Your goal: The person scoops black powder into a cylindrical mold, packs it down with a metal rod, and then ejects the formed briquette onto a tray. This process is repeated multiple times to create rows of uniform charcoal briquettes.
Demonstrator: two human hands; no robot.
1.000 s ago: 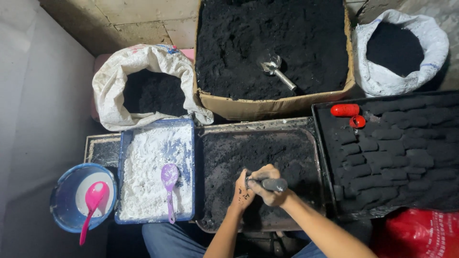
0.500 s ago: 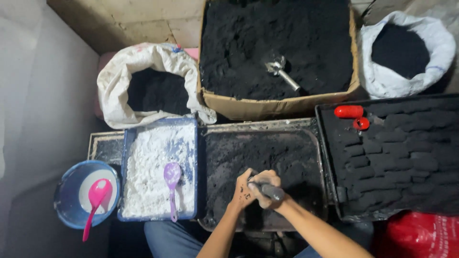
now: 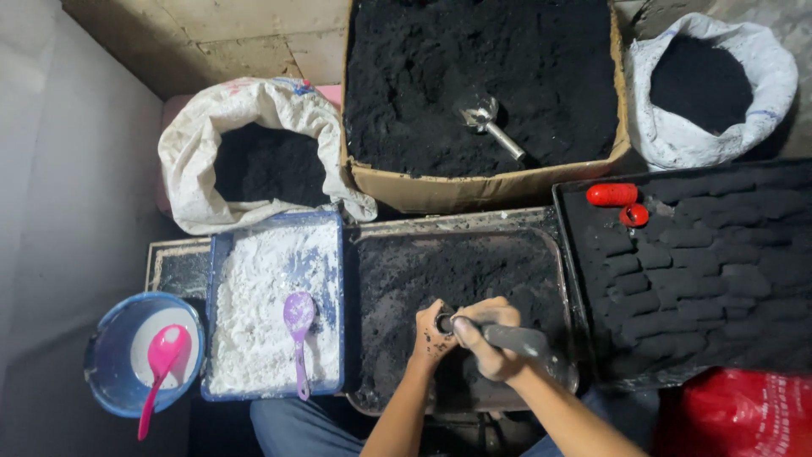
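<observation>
Over a metal tray (image 3: 372,245) of black powder, my right hand (image 3: 484,337) grips a grey metal tube-shaped tool (image 3: 518,340) lying roughly level, its open end pointing left. My left hand (image 3: 432,331), dusted with black powder, presses its fingers against that open end. Both hands sit at the tray's near side, above the dark powder.
Left of it is a blue tray of white powder (image 3: 269,305) with a purple spoon (image 3: 298,322), and a blue bowl (image 3: 114,355) with a pink spoon (image 3: 161,360). Behind are a cardboard box of black powder (image 3: 474,190) with a metal scoop (image 3: 489,125) and two white sacks (image 3: 203,152) (image 3: 761,76). A black tray of dark blocks (image 3: 702,271) with a red tool (image 3: 616,196) lies right.
My hands stay together on the tool over the tray, shifting only slightly; the view has drifted a little.
</observation>
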